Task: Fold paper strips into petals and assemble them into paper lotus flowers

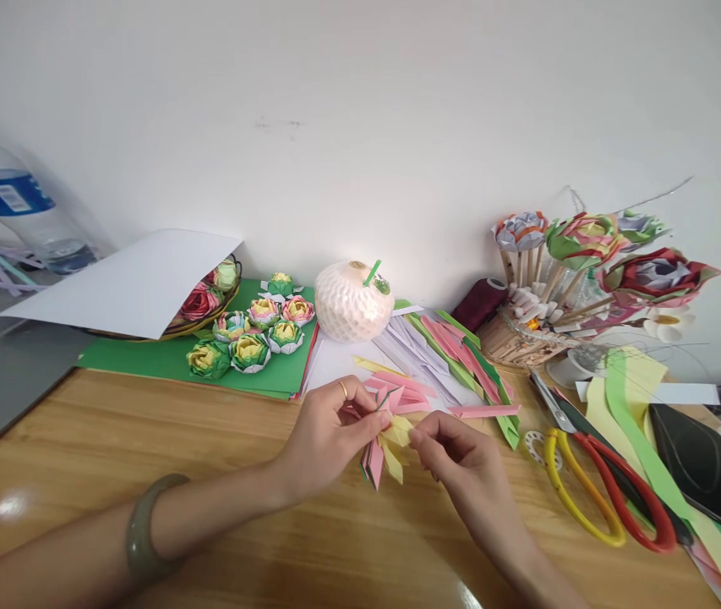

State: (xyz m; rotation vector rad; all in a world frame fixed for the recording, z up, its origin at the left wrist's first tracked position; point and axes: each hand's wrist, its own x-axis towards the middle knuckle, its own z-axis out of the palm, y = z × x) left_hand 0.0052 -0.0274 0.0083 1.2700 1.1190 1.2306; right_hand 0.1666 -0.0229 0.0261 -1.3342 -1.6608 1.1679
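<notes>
Low in the middle, over the wooden table, my left hand pinches a cluster of folded pink, green and yellow paper. A ring is on one finger and a bangle on that wrist. My right hand has its thumb and finger closed on the edge of a yellow folded piece at the cluster's right side. Just behind both hands lie folded pink strips, with lilac strips and green ones beyond them.
Small paper flowers sit on green sheets at left, beside a basket under white paper. A bottle leans far left. A white ornament stands behind. Scissors, a phone and flowers on sticks are right.
</notes>
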